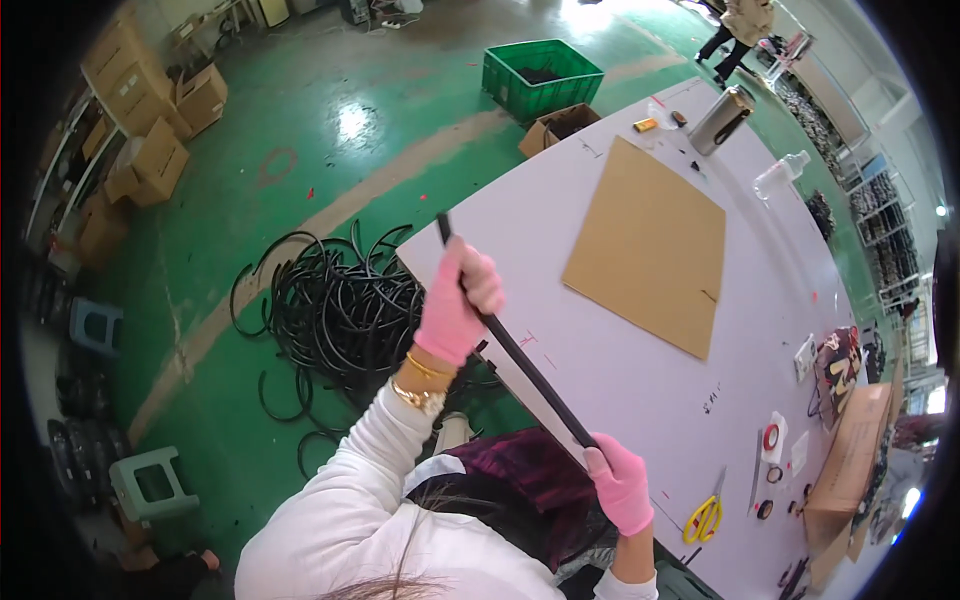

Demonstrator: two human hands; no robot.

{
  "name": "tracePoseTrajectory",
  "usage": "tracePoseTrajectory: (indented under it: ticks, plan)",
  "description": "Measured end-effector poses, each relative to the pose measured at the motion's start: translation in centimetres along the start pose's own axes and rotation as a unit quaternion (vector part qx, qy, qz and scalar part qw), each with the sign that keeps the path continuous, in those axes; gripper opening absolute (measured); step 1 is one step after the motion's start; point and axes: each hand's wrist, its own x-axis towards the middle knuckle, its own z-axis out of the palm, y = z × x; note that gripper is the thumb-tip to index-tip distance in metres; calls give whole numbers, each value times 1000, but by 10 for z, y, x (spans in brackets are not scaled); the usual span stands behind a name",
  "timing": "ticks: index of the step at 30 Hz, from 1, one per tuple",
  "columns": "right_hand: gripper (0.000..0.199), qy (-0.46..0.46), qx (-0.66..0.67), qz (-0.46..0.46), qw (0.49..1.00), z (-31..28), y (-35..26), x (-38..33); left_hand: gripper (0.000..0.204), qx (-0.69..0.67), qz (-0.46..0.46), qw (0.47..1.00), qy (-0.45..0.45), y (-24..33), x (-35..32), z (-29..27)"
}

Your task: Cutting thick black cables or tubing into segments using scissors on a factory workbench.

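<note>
A straight length of black tubing (pixel 535 372) slants over the near edge of the white table (pixel 600 385). My left hand (pixel 452 308), in a pink glove, is closed round its upper end, and a short piece sticks out past the fist. Lower down, my right hand (pixel 620 486), also in a pink glove, grips the other end, its thumb along the tube. Close to the right hand lie yellow-handled scissors (pixel 705 518). On the floor left of the table is a heap of curled black tubing (pixel 340 312). A flat brown cardboard sheet (pixel 650 245) lies on the table.
A metal flask (pixel 721 121) and a clear bottle (pixel 781 176) are at the table's far end. Tape rolls (pixel 770 437) and a cardboard box (pixel 850 460) sit at the right. A green crate (pixel 500 80) and a grey stool (pixel 153 484) occupy the floor. Another person (pixel 742 35) is far off.
</note>
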Motion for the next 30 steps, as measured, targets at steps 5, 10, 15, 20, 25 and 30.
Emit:
tracePoseTrajectory:
  ticks: [5, 10, 15, 20, 25, 30]
  plan:
    - [23, 86, -124, 7, 989, 3, 21, 6, 21, 338, 310, 856, 238, 42, 25, -40]
    - [28, 81, -100, 66, 990, 18, 28, 16, 47, 884, 351, 280, 128, 17, -2, -9]
    - [29, 102, -69, 67, 990, 45, 32, 22, 28, 904, 202, 377, -28, -50, -16, -7]
    - [28, 100, -91, -29, 990, 36, 45, 21, 34, 881, 232, 401, -93, -19, 13, -28]
    - [34, 36, -38, 23, 998, 28, 38, 28, 38, 910, 180, 356, -111, 29, 41, -34]
    - [35, 25, -56, -32, 998, 34, 37, 41, 43, 929, 177, 284, -157, 39, 53, -40]
